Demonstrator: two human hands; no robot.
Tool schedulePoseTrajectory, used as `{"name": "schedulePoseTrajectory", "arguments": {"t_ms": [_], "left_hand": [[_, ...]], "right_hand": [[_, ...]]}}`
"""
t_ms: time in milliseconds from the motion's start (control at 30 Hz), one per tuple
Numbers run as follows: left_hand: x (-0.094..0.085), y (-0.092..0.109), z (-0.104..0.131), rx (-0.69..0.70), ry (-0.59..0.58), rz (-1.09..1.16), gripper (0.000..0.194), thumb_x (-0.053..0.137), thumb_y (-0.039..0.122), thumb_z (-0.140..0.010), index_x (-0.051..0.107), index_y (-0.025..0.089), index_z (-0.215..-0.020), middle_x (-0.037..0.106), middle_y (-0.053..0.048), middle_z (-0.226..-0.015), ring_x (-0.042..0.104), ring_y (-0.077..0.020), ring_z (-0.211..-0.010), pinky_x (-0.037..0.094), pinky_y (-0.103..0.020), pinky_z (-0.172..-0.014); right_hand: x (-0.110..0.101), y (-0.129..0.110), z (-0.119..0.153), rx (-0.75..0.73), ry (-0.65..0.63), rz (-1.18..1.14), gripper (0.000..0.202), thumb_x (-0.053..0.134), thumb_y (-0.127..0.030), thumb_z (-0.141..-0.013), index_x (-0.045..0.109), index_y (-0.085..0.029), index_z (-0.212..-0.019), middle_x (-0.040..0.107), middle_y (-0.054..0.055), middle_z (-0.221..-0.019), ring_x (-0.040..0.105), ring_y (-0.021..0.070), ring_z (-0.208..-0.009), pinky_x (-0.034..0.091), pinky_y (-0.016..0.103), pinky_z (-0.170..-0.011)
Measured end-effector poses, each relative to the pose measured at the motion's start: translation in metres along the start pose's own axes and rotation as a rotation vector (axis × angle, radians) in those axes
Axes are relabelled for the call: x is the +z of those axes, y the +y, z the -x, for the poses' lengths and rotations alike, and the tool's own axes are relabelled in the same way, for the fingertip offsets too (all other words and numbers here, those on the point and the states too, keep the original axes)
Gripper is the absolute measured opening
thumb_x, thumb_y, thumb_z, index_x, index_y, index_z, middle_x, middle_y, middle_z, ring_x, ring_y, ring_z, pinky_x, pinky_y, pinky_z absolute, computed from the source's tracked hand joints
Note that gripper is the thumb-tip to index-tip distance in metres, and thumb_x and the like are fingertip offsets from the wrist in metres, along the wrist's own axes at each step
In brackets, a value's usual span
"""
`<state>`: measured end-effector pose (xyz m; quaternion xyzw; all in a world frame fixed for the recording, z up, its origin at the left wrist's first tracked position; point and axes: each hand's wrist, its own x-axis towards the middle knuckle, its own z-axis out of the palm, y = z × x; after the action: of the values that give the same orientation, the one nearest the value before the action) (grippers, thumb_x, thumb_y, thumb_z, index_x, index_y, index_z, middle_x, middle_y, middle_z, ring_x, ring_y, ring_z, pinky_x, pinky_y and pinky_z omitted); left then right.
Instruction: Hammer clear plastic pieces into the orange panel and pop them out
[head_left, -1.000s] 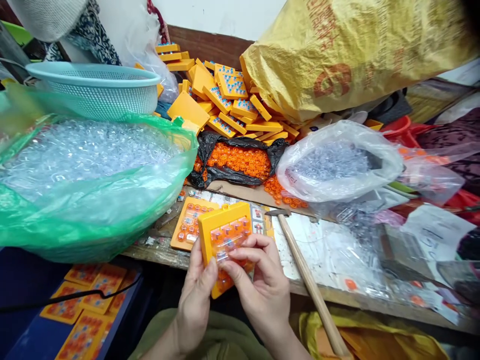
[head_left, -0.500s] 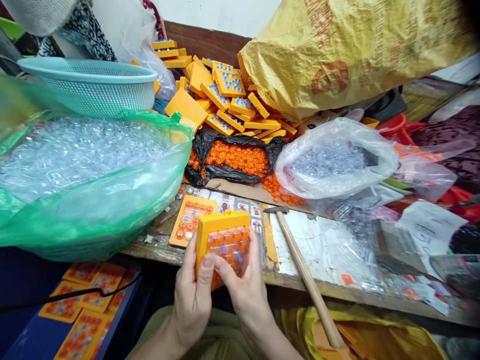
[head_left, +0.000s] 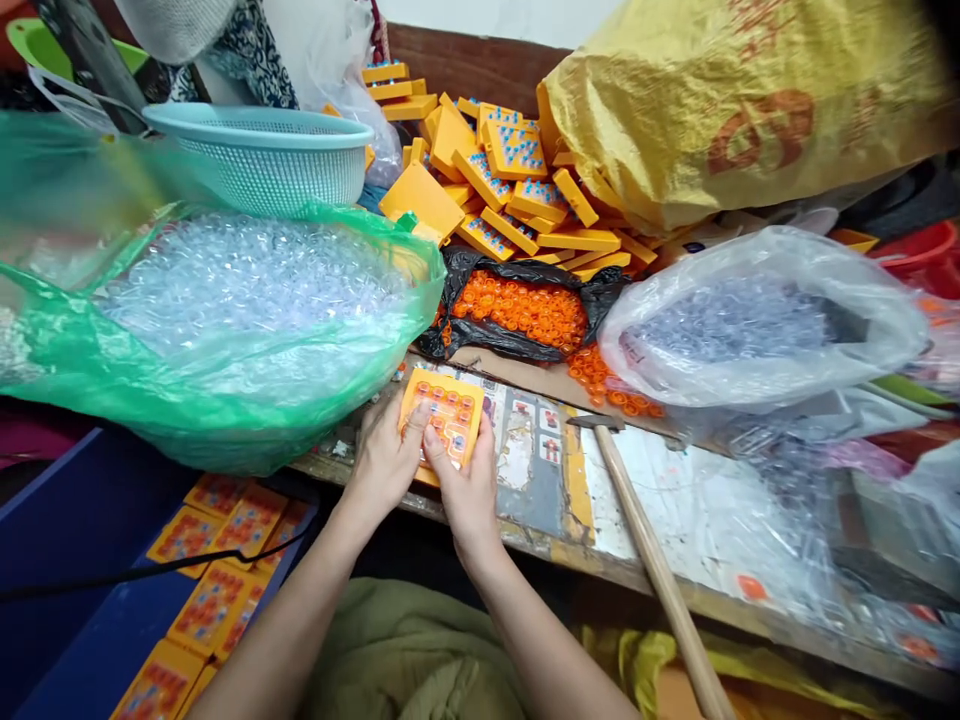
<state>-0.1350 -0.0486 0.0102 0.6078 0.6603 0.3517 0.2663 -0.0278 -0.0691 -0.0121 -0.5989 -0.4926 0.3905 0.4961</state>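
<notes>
Both hands hold a square yellow plastic panel (head_left: pixel 444 400) at the near edge of the bench, its face covered with rows of clear-covered orange and blue pieces. My left hand (head_left: pixel 385 455) grips its left side, thumb on the face. My right hand (head_left: pixel 469 490) grips the lower right corner, its thumb also on the face. A strip of yellow shows below the panel between the hands; I cannot tell whether it is a second panel. Just beyond lies an open black bag (head_left: pixel 517 310) of orange ring-like pieces. To the right a hammer (head_left: pixel 652 550) rests with its wooden handle over the bench edge.
A green bag (head_left: pixel 300 400) of clear pieces bulges at left, before a light-blue basket (head_left: pixel 262 150). Yellow panels (head_left: pixel 517 150) pile up at the back beside a yellow sack (head_left: pixel 735 110). A white bag (head_left: pixel 765 380) stands right. Finished-looking panels (head_left: pixel 214 600) lie in a blue crate (head_left: pixel 82 530).
My hands have moved forward and tipped the panel from upright to flatter, over where another panel lay on the bench. The view has shifted left.
</notes>
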Motion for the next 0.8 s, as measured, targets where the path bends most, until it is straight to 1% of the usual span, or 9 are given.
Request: {"name": "schedulePoseTrajectory", "arguments": {"t_ms": [167, 267, 367, 433, 500, 567, 600, 700, 800], "left_hand": [[0.005, 0.005, 0.020, 0.042, 0.062, 0.251, 0.047, 0.045, 0.041, -0.092, 0.051, 0.015, -0.130, 0.055, -0.013, -0.134, 0.050, -0.0256, -0.125, 0.037, -0.038, -0.107], [0.004, 0.014, 0.044, -0.002, 0.056, 0.560, 0.067, 0.060, 0.039, -0.084, 0.035, 0.019, -0.143, 0.045, -0.012, -0.144, 0.045, -0.0259, -0.131, 0.038, -0.034, -0.107], [-0.011, 0.017, 0.072, -0.124, -0.032, 0.782, 0.099, 0.080, 0.031, -0.063, 0.027, 0.020, -0.147, 0.048, -0.012, -0.141, 0.049, -0.0319, -0.126, 0.045, -0.037, -0.101], [-0.030, 0.009, 0.091, -0.214, -0.125, 0.809, 0.102, 0.085, 0.026, -0.052, 0.038, 0.018, -0.142, 0.059, -0.013, -0.130, 0.057, -0.0356, -0.116, 0.050, -0.041, -0.095], [-0.057, -0.014, 0.114, -0.293, -0.201, 0.756, 0.092, 0.085, 0.024, -0.045, 0.054, 0.018, -0.130, 0.067, -0.013, -0.117, 0.062, -0.0378, -0.106, 0.053, -0.043, -0.089], [-0.089, -0.048, 0.144, -0.415, -0.207, 0.680, 0.083, 0.086, 0.023, -0.037, 0.064, 0.022, -0.118, 0.070, -0.011, -0.109, 0.064, -0.0392, -0.101, 0.053, -0.045, -0.086], [-0.106, -0.069, 0.162, -0.489, -0.195, 0.640, 0.080, 0.088, 0.024, -0.031, 0.069, 0.024, -0.108, 0.072, -0.010, -0.105, 0.064, -0.0398, -0.099, 0.053, -0.046, -0.085], [-0.157, -0.134, 0.218, -0.849, 0.027, 0.592, 0.083, 0.089, 0.047, -0.023, 0.067, 0.030, -0.101, 0.075, -0.001, -0.097, 0.068, -0.0361, -0.087, 0.055, -0.045, -0.074], [-0.196, -0.197, 0.255, -1.184, 0.285, 0.418, 0.062, 0.079, 0.065, -0.039, 0.061, 0.031, -0.087, 0.072, 0.009, -0.063, 0.064, -0.0227, -0.050, 0.051, -0.035, -0.051]], "right_hand": [[-0.002, -0.009, 0.016, -0.018, 0.043, -0.133, 0.080, 0.060, -0.046, -0.082, 0.019, -0.016, -0.144, 0.043, 0.020, -0.141, 0.051, 0.0278, -0.123, 0.045, 0.045, -0.097], [-0.011, -0.008, 0.040, -0.141, 0.092, -0.215, 0.076, 0.059, -0.038, -0.085, 0.015, -0.020, -0.145, 0.036, 0.020, -0.145, 0.055, 0.0266, -0.120, 0.047, 0.041, -0.095], [-0.029, 0.003, 0.074, -0.296, 0.047, -0.176, 0.074, 0.059, -0.036, -0.086, 0.015, -0.033, -0.146, 0.039, 0.014, -0.144, 0.057, 0.0274, -0.117, 0.049, 0.043, -0.093], [-0.046, 0.016, 0.098, -0.401, 0.000, -0.185, 0.071, 0.061, -0.047, -0.083, 0.027, -0.036, -0.144, 0.047, 0.011, -0.139, 0.056, 0.0321, -0.118, 0.048, 0.049, -0.093], [-0.065, 0.032, 0.115, -0.428, -0.107, -0.201, 0.059, 0.064, -0.055, -0.077, 0.051, -0.036, -0.131, 0.059, 0.011, -0.128, 0.057, 0.0364, -0.116, 0.048, 0.054, -0.092], [-0.084, 0.046, 0.123, -0.158, -0.341, -0.179, 0.039, 0.069, -0.049, -0.074, 0.068, -0.032, -0.109, 0.069, 0.011, -0.110, 0.065, 0.0354, -0.103, 0.052, 0.053, -0.088], [-0.092, 0.052, 0.122, 0.048, -0.360, -0.189, 0.032, 0.069, -0.046, -0.075, 0.071, -0.030, -0.102, 0.072, 0.012, -0.103, 0.068, 0.0341, -0.097, 0.053, 0.053, -0.086], [-0.108, 0.056, 0.105, 0.585, -0.110, -0.395, 0.037, 0.062, -0.057, -0.077, 0.070, -0.029, -0.100, 0.069, 0.013, -0.112, 0.067, 0.0333, -0.101, 0.050, 0.058, -0.089], [-0.113, 0.042, 0.077, 0.636, 0.173, -0.533, 0.062, 0.044, -0.078, -0.074, 0.070, -0.030, -0.103, 0.060, 0.014, -0.127, 0.054, 0.0334, -0.121, 0.040, 0.060, -0.102]]}}
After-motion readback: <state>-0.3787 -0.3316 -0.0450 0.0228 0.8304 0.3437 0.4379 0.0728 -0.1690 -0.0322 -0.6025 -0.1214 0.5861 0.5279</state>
